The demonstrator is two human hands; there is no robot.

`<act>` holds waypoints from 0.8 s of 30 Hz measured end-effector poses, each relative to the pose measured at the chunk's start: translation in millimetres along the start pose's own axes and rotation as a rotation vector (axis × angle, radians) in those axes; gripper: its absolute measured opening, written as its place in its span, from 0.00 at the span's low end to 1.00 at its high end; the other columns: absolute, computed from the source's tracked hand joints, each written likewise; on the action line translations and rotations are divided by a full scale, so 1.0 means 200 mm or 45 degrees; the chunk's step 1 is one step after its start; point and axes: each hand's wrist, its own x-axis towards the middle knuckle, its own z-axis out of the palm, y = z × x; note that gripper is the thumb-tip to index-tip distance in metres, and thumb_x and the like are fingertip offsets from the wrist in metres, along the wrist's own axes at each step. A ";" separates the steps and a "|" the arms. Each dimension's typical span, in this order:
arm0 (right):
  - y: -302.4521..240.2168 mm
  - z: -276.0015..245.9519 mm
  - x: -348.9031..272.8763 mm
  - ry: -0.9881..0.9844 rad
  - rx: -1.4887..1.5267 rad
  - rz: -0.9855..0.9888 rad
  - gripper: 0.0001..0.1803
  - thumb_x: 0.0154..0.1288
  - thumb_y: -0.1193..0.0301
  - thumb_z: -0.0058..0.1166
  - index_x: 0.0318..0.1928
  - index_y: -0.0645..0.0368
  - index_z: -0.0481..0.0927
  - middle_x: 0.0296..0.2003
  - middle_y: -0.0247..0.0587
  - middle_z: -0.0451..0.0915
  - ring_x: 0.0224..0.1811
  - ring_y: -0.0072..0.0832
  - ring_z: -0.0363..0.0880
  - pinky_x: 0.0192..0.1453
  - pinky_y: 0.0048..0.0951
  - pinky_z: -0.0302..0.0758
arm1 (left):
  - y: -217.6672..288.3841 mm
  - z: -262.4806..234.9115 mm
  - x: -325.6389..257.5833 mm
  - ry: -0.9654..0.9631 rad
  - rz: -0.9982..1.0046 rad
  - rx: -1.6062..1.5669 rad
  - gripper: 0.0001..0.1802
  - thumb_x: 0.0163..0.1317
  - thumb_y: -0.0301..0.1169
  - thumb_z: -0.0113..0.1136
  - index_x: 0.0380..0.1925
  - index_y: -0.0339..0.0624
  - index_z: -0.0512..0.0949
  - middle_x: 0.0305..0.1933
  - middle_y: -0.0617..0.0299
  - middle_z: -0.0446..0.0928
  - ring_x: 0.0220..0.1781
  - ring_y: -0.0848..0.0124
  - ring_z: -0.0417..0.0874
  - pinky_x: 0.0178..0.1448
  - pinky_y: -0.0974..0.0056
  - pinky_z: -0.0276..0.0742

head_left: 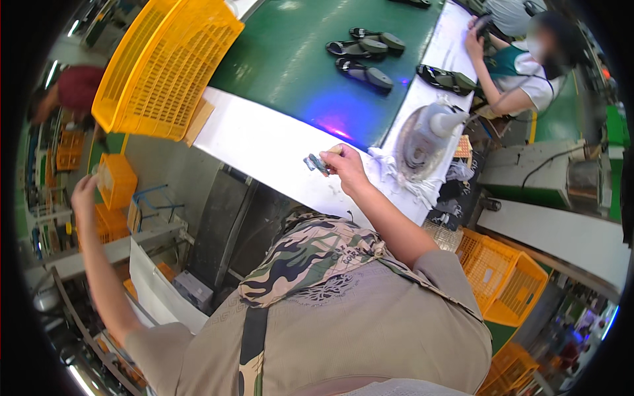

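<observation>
Over the white table edge [254, 142], my right hand [348, 170] is closed on a small tool [317, 164] with a tan stub of a handle and a dark, bluish end. It may be a short brush; its kind is not clear. Far out to the left, my left hand [84, 197] is raised beside a small yellow crate [119, 181]. Its fingers are bent and too small and blurred to show whether they hold anything. Beyond my right hand, several dark sandals [364, 74] with chunky heels lie on the green belt [284, 59].
A big yellow basket [165, 72] stands at the table's left. To the right, a grey-white squeeze bottle [429, 135] sits in a round dish among white cloths [422, 191]. One sandal [446, 79] lies near a co-worker [522, 72]. Another yellow basket [498, 274] is at my right.
</observation>
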 end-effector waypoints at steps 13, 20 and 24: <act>-0.10 -0.68 -0.27 0.738 0.229 -0.206 0.08 0.58 0.75 0.64 0.34 0.57 0.75 0.26 0.32 0.77 0.24 0.19 0.74 0.27 0.23 0.71 | 2.05 2.96 -0.85 -1.695 -0.509 -0.918 0.61 0.53 0.63 0.65 0.71 0.28 0.49 0.69 0.39 0.63 0.63 0.51 0.75 0.58 0.52 0.75; -0.02 -0.69 -0.46 1.190 0.522 -0.233 0.08 0.59 0.76 0.62 0.34 0.57 0.75 0.26 0.31 0.76 0.23 0.18 0.72 0.27 0.23 0.71 | 2.58 3.38 -0.99 -1.502 -0.895 -1.034 0.38 0.55 0.49 0.68 0.62 0.50 0.65 0.63 0.43 0.70 0.61 0.46 0.74 0.64 0.37 0.65; -0.01 -0.65 -0.44 1.180 0.589 -0.243 0.07 0.60 0.77 0.61 0.34 0.58 0.75 0.26 0.31 0.76 0.23 0.18 0.71 0.26 0.22 0.71 | 2.46 3.39 -0.90 -1.680 -0.906 -1.276 0.19 0.56 0.30 0.63 0.49 0.45 0.73 0.52 0.50 0.78 0.53 0.51 0.79 0.59 0.38 0.69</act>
